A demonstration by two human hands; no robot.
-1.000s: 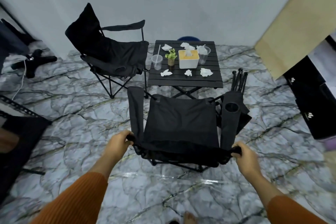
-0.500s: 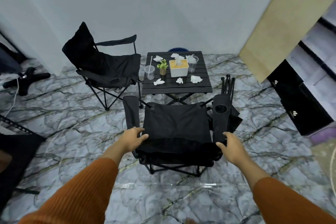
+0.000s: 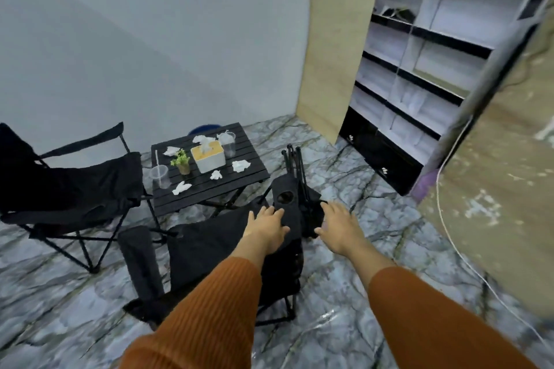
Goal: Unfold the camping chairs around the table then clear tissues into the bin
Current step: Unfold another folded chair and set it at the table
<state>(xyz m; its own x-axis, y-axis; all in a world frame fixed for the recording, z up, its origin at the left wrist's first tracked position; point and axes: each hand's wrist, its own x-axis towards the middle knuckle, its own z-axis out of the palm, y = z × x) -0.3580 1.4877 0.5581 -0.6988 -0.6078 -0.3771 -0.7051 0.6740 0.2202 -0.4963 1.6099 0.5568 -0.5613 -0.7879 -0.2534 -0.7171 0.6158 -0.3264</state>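
Note:
Two black camping chairs stand unfolded: one (image 3: 75, 186) left of the low black slatted table (image 3: 239, 181), one (image 3: 192, 252) in front of it. A third chair (image 3: 296, 171), folded into a bundle, stands by the table's right corner. My left hand (image 3: 266, 226) hovers open over the near chair's right armrest (image 3: 286, 204) with its cup hole. My right hand (image 3: 337, 226) is open beside the folded chair's lower part. Crumpled white tissues (image 3: 240, 165) lie on the table around a white tissue box (image 3: 208, 156). A blue bin rim (image 3: 204, 129) shows behind the table.
On the table also stand a small potted plant (image 3: 181, 162) and two clear plastic cups (image 3: 159, 177). A shelf unit (image 3: 413, 75) with a wooden side panel fills the right. A white cable (image 3: 449, 237) runs over the marble floor at right.
Both hands have let go of the near chair's back and moved right toward the folded chair. The view has swung right, bringing the shelf unit into sight.

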